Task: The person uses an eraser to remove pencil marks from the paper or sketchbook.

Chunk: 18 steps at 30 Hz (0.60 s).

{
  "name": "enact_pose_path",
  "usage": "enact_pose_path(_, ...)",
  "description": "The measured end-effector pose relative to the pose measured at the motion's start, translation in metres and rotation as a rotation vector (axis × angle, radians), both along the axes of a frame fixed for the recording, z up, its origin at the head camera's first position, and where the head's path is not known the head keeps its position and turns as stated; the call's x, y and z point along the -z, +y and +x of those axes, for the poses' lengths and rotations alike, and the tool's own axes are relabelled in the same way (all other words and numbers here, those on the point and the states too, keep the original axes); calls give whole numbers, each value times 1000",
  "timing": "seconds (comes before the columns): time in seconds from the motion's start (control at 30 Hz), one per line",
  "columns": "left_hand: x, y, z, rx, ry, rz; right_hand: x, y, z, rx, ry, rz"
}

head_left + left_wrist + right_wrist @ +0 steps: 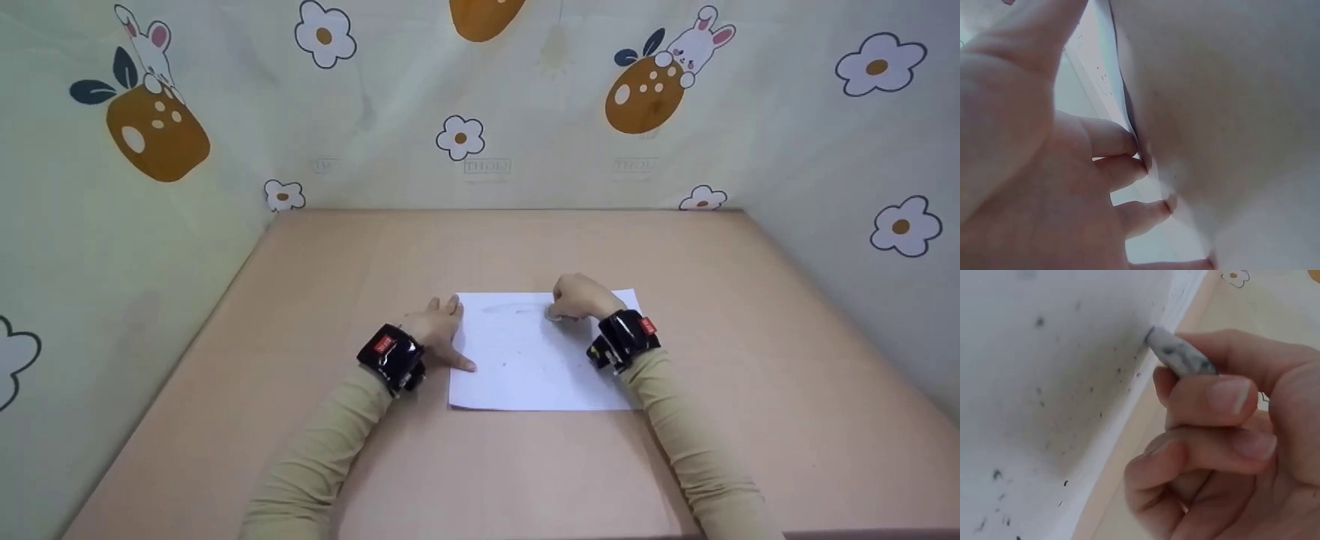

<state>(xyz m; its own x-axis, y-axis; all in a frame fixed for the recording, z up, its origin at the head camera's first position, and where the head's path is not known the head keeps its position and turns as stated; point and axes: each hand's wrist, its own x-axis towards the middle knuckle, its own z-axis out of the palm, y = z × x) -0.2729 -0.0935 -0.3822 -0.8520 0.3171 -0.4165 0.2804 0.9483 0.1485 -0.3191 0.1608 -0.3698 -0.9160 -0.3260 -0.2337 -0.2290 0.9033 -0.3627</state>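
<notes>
A white sheet of paper lies on the table, with a faint grey smear near its far edge. My right hand is over the far right part of the sheet. Between its thumb and fingers it pinches a white eraser smudged with grey, whose tip meets the paper in the right wrist view. My left hand rests at the sheet's left edge, fingers spread, the thumb lying on the paper. In the left wrist view the left fingertips touch the surface beside the paper's edge.
Dark eraser crumbs are scattered over the sheet. The light wooden table runs back to a fabric backdrop printed with flowers and rabbits, which also encloses both sides. Each wrist carries a black camera band.
</notes>
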Motion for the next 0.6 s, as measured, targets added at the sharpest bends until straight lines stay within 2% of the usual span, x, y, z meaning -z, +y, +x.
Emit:
enact_pose_path(0.17, 1, 0, 0, 1, 4, 7, -4, 8, 1, 114, -6, 128)
enact_pose_path(0.37, 1, -1, 2, -1, 0, 1, 2, 2, 1, 29, 14, 32)
enact_pose_path(0.43, 1, -1, 3, -4, 2, 8, 2, 3, 0, 46, 22, 33)
enact_pose_path(0.53, 0, -1, 3, -3, 7, 13, -1, 10, 0, 112, 20, 94)
enact_pose_path(0.6, 0, -1, 3, -1, 9, 12, -3, 15, -1, 112, 20, 123)
